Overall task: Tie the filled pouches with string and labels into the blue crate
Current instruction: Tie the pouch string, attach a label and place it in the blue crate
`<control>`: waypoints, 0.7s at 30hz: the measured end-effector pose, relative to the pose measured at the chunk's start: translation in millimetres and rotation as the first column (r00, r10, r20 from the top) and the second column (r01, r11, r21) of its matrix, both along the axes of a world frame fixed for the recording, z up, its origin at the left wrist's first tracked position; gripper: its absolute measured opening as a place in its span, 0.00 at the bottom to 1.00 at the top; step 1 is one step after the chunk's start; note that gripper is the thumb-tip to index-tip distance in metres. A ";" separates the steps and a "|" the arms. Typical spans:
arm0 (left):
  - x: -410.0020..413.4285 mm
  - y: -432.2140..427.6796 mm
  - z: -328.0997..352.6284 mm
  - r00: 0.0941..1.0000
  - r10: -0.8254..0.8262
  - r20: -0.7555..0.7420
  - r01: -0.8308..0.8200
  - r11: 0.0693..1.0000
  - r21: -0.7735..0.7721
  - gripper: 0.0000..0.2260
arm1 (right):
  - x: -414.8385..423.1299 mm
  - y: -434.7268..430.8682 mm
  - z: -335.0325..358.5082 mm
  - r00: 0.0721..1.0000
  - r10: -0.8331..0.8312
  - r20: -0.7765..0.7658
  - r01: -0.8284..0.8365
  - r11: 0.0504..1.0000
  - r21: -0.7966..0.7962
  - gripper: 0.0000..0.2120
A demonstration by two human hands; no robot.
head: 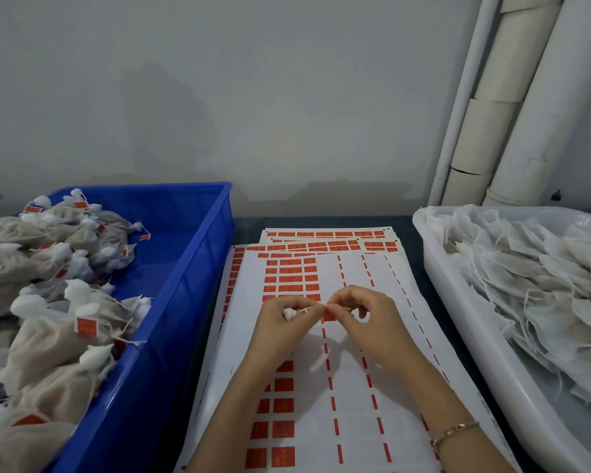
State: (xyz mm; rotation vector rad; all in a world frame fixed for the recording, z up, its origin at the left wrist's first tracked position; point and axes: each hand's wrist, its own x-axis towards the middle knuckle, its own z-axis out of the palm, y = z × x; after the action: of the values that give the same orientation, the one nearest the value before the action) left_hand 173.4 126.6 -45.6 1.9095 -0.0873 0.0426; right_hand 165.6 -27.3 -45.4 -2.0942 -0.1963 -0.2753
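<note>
Above smooth white label sheets (352, 431), left hand (280, 322) curls round a small gauzy white pouch (289, 314), right hand (369, 319) fingertips pinching its thin string (310, 308) beside a red label (328, 316), right of the blue plastic crate (198, 268).

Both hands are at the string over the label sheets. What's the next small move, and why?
Probably press the red label closed around the string: the right hand already pinches it at the string's end, while the left hand holds the pouch.

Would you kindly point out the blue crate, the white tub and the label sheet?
blue crate (198, 254): head view, bare inner right wall.
white tub (464, 308): head view, left wall.
label sheet (352, 421): head view, blank strip near bottom.
</note>
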 end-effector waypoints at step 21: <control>-58.6 30.8 13.7 0.995 0.023 -0.095 -0.043 0.975 -0.216 0.09 | -31.7 16.9 22.0 0.973 0.198 -0.123 -0.192 0.980 0.057 0.16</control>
State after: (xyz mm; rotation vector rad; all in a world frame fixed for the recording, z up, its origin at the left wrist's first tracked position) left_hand 114.8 157.4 -31.9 1.6905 0.0119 -0.0132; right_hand 133.9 -10.4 -23.4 -2.0225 -0.3133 -0.0265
